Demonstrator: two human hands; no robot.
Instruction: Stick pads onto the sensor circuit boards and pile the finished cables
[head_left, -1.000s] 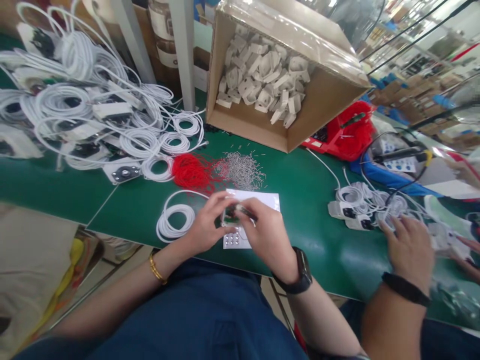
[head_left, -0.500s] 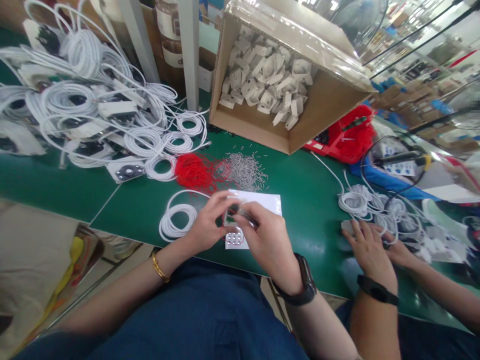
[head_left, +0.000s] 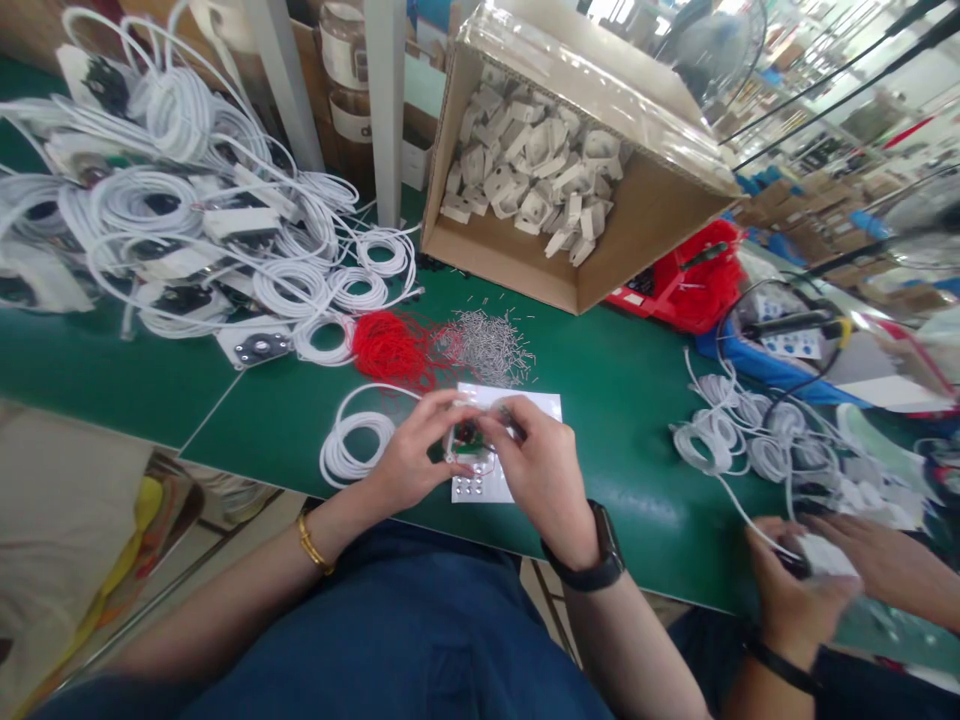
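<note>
My left hand (head_left: 409,450) grips the edge of a small white housing with a green circuit board (head_left: 471,442) in it. Thin red wires show around the board. A white cable runs from behind my left fingers to a coil (head_left: 330,455) on the table. My right hand (head_left: 544,465) has its fingers closed at the board's right side; a greyish thing shows inside it, too hidden to name. Beneath both hands lies a white sheet (head_left: 544,408) with silver round spots near its lower edge. Just beyond are a pile of red wires (head_left: 390,350) and small metal pins (head_left: 491,345).
Coiled white cables with housings (head_left: 150,205) are heaped at the left. A tilted cardboard box (head_left: 637,235) of white plastic parts stands at the back, beside a red bin (head_left: 686,285). On the right, a co-worker's hands (head_left: 795,590) hold a white part near more coils (head_left: 701,445).
My right fingers have shifted over the board, and more of its green face shows. The co-worker's hands have come nearer the table's front edge and now hold a cabled white part.
</note>
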